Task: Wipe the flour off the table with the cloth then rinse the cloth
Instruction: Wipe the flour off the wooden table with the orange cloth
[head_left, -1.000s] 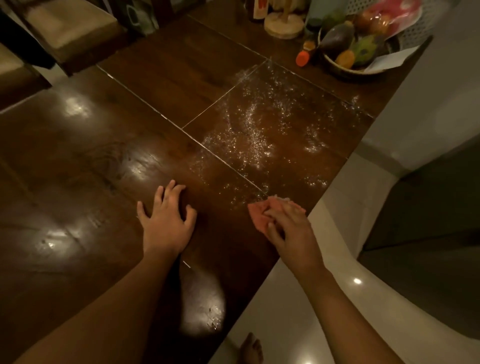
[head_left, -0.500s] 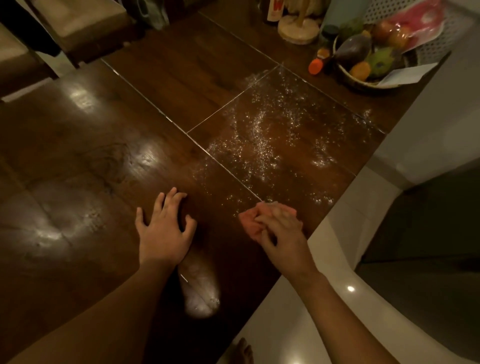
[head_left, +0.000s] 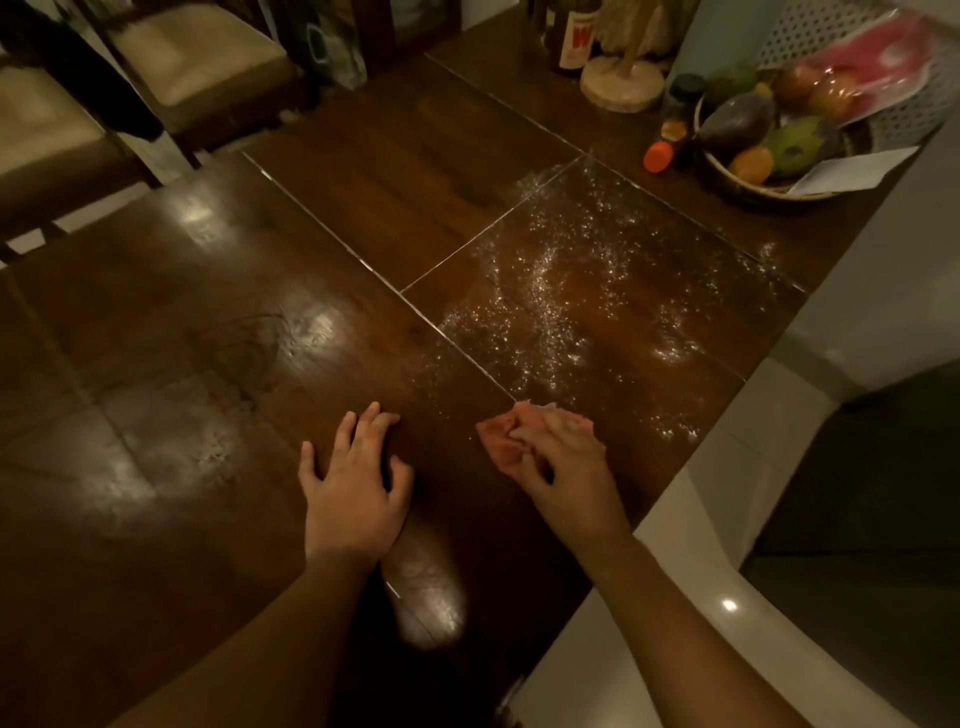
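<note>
White flour (head_left: 566, 296) lies scattered over the right middle panel of the dark wooden table (head_left: 218, 322). My right hand (head_left: 563, 465) grips a small pink cloth (head_left: 498, 441) bunched under its fingers, pressed on the table at the near edge of the flour. My left hand (head_left: 356, 480) rests flat on bare wood to the left of the cloth, fingers spread, holding nothing.
A fruit bowl (head_left: 769, 140) with a paper slip stands at the far right corner, beside small bottles (head_left: 670, 140), a wooden stand base (head_left: 621, 85) and a tall bottle (head_left: 574, 36). Cushioned chairs (head_left: 202, 62) line the far left side. The table's right edge drops to pale floor (head_left: 639, 623).
My right hand has slid the cloth a little to the left along the near edge of the flour. The left hand stays planted on the table.
</note>
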